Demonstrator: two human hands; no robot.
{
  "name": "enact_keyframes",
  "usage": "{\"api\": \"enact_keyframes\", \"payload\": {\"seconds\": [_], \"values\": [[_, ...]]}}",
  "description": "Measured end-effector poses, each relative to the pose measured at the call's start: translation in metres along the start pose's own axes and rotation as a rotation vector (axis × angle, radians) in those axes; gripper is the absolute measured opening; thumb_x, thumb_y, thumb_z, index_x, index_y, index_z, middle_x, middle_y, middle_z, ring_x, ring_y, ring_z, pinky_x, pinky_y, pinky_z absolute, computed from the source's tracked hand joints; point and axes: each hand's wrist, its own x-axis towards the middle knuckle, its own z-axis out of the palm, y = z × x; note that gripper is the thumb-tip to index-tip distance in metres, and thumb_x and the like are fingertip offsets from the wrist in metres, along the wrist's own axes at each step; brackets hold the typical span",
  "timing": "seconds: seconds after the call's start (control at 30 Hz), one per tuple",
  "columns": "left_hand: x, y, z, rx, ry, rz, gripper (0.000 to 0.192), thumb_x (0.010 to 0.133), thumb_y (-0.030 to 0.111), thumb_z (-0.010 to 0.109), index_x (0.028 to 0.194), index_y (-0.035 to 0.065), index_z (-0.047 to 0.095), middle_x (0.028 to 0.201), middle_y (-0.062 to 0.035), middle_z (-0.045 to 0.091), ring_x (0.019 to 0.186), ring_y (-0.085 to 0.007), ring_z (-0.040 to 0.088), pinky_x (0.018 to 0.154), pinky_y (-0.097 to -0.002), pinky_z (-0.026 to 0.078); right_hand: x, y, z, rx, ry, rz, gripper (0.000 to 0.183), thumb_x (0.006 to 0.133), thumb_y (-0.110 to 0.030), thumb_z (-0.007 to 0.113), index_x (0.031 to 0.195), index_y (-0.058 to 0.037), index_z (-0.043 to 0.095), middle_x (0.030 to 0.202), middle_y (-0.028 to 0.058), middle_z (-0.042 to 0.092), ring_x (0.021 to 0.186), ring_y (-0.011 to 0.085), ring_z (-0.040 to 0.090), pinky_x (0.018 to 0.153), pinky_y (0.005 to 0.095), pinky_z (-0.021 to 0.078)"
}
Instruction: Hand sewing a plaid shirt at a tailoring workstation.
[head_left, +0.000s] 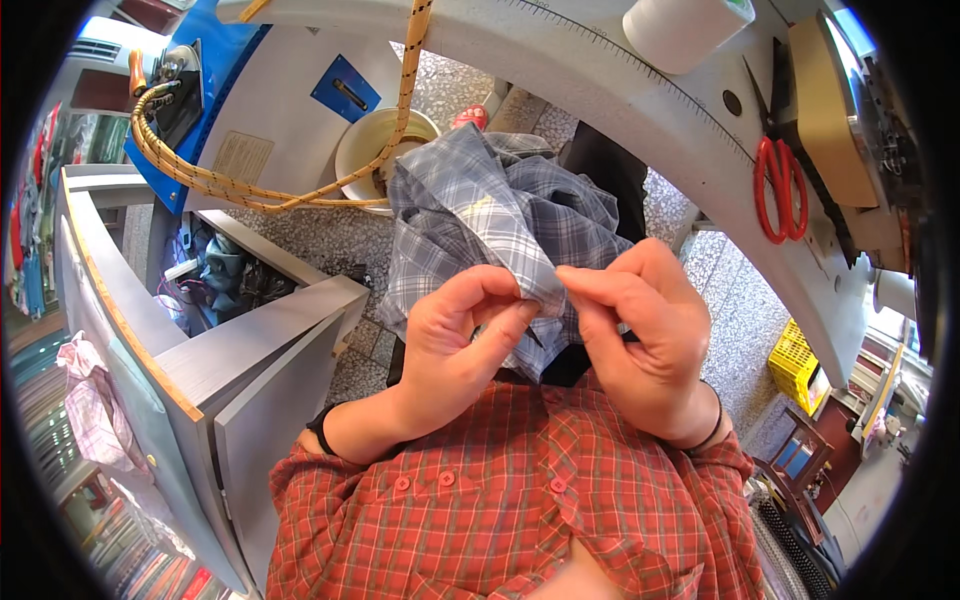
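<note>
A grey-blue plaid cloth garment (487, 202) hangs bunched over my lap, with white lines and a small yellowish mark on its folded band. My left hand (465, 345) pinches the near end of that band between thumb and forefinger. At the band's right edge my right hand (649, 341) has its thumb and forefinger closed together on the cloth; any thread between them is too fine to see. A small dark pointed thing (535, 337) shows just below the left fingertips, and I cannot tell what it is.
A pale machine table (525, 37) with a printed ruler curves across the top and right. It bears a white thread cone (679, 30) and red-handled scissors (780, 187). A yellow cord (292, 199) loops past a white bucket (349, 157). An open grey drawer (259, 337) stands left.
</note>
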Motion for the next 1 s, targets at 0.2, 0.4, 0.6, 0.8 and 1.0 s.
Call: {"api": "enact_keyframes", "payload": {"seconds": [0.2,0.4,0.6,0.8,1.0], "values": [[0.005,-0.006,-0.008,0.528,-0.119,0.305,0.013,0.082,-0.008,0.063,0.092,-0.0012,0.061,0.086,-0.006,0.062,0.077,-0.0112,0.058,0.067,-0.0251,0.046,0.004,-0.001,0.002,-0.143,-0.103,-0.011,0.022,0.072,0.004,0.068,0.093,-0.0028,0.066,0.075,0.0087,0.051,0.061,0.0244,0.055,0.051,0.0343,0.0425],[-0.002,0.0,-0.001,0.101,-0.011,-0.054,0.011,0.086,-0.005,0.061,0.096,-0.0003,0.061,0.09,-0.0057,0.064,0.082,-0.0116,0.061,0.072,-0.0259,0.051,0.015,0.003,-0.005,-0.072,-0.166,0.038,0.028,0.075,-0.01,0.072,0.101,-0.005,0.063,0.089,0.0113,0.058,0.074,0.0276,0.061,0.061,0.0365,0.0483],[0.008,0.023,-0.009,-0.16,-0.036,-0.387,0.007,0.09,0.004,0.059,0.097,0.0,0.059,0.098,-0.0078,0.065,0.092,-0.0159,0.065,0.079,-0.03,0.057,0.028,0.048,-0.111,-0.665,0.371,0.267,0.023,0.082,-0.007,0.067,0.105,-0.0046,0.066,0.099,0.0129,0.062,0.086,0.0241,0.064,0.073,0.0333,0.0509],[0.011,0.023,-0.003,-0.238,-0.04,-0.409,0.009,0.092,0.007,0.06,0.097,0.001,0.061,0.098,-0.007,0.066,0.092,-0.0164,0.066,0.083,-0.0321,0.056,0.018,0.085,-0.15,-0.962,0.145,0.447,0.03,0.084,-0.013,0.063,0.112,-0.0023,0.063,0.098,0.0122,0.065,0.082,0.0215,0.066,0.072,0.0318,0.0512],[0.007,0.024,-0.007,-0.238,-0.049,-0.33,0.012,0.092,0.007,0.056,0.101,-0.0007,0.06,0.101,-0.0113,0.066,0.094,-0.0206,0.067,0.085,-0.0358,0.057,0.009,0.087,-0.185,-0.209,0.05,0.643,0.032,0.083,-0.007,0.057,0.113,0.005,0.058,0.085,0.008,0.063,0.066,0.011,0.061,0.058,0.0225,0.0477]]}}
